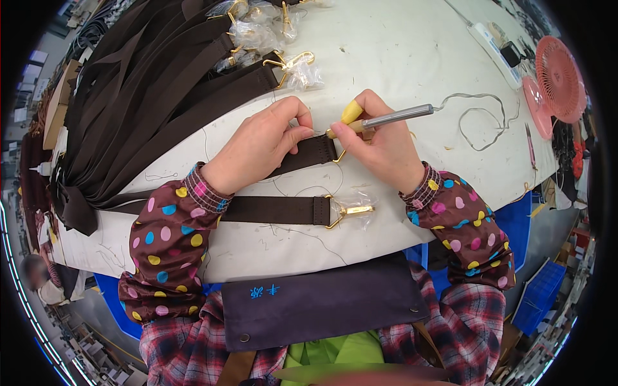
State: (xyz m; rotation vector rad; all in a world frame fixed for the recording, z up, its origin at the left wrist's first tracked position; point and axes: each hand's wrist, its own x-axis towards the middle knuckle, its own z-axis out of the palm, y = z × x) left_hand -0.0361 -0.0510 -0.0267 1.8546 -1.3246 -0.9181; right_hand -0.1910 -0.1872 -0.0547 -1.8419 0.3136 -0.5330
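My right hand (388, 147), with a yellow cover on one fingertip, grips a corded pen-shaped tool (402, 116) with a metal barrel. Its tip points left at the stitched end of a dark brown strap (315, 152), which has a gold metal clasp partly hidden by my fingers. My left hand (261, 143) rests over the same strap, thumb and forefinger pinched close to the tool's tip; what they pinch is too small to tell. Nearer to me lies another brown strap (273, 210) with a gold hook (351, 210) in clear plastic.
A heap of brown straps (161, 96) fills the left of the pale tabletop (386, 58), with plastic-wrapped gold hooks (293, 67) at their ends. A pink fan (559, 80), a white power strip (494, 55) and thin tweezers (530, 147) lie right. The tool's cable (479, 96) loops there.
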